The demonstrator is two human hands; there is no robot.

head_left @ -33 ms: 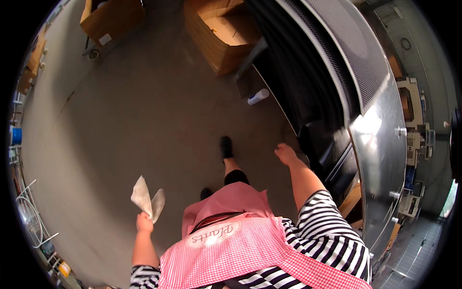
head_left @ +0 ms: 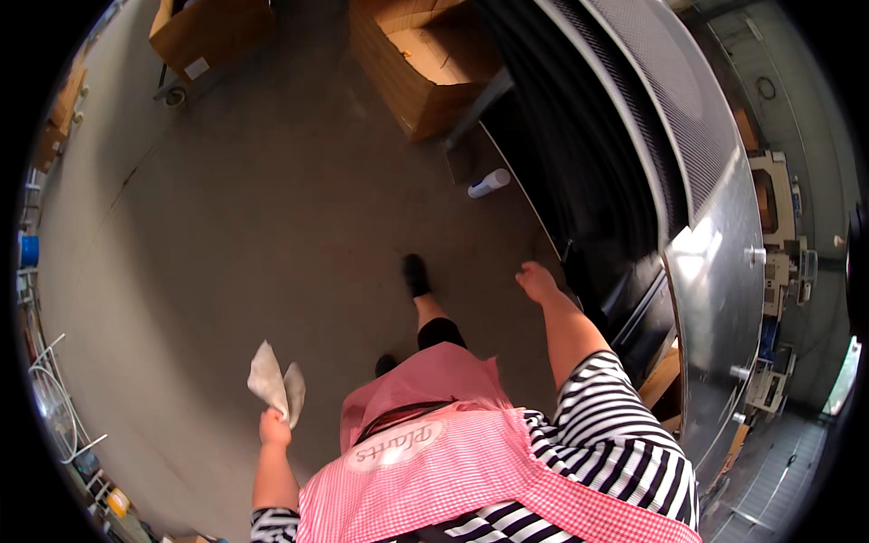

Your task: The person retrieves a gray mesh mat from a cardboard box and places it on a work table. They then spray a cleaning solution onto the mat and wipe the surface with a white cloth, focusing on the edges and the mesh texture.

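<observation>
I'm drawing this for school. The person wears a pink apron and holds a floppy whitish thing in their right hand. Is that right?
One bit is wrong: the head view shows the floppy whitish thing in the left hand, not the right hand. The pink apron is correct.

A pale, off-white cloth [head_left: 266, 380] is held in the left grip [head_left: 275, 429], pinched together at its lower end. It is spread from there into two limp, pointed flaps. The larger flap is directed upward and slightly to the left, ending in a narrow tip; the smaller one is set just beside it on the right, with a rounder top. The surface is softly creased and partly shaded. The cloth is seen against the grey floor [head_left: 208, 271].
</observation>
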